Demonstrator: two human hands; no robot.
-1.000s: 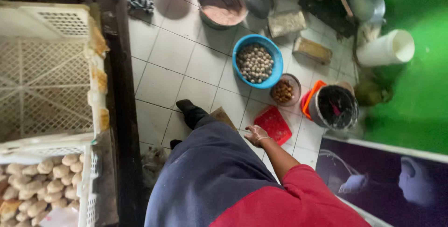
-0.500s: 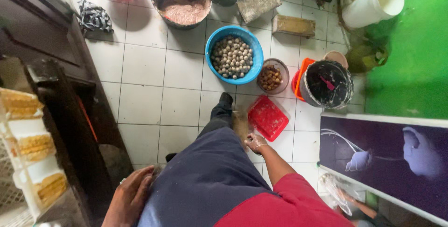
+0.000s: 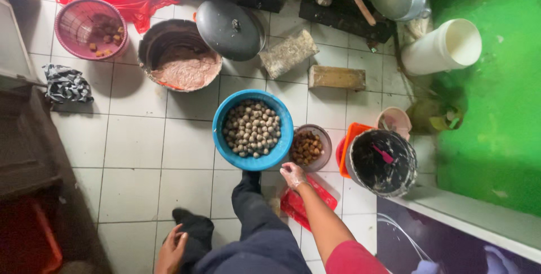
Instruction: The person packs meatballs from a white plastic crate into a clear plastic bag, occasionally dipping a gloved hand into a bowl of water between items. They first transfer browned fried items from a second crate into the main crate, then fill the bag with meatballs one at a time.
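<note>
Blue plastic, the bowl [image 3: 253, 130] of pale round balls sits on the tiled floor right in front of your foot, its rim touching a smaller bowl [image 3: 309, 148] of brown fried pieces. Your right hand [image 3: 293, 175] hovers just at the near edge of both, fingers loosely curled, apparently holding nothing. Your left hand [image 3: 170, 248] rests open by your knee. A careless shift of that leg could nudge the blue bowl and spill it. Reaching further, your sleeve could catch the black bucket [image 3: 381, 162] beside it.
</note>
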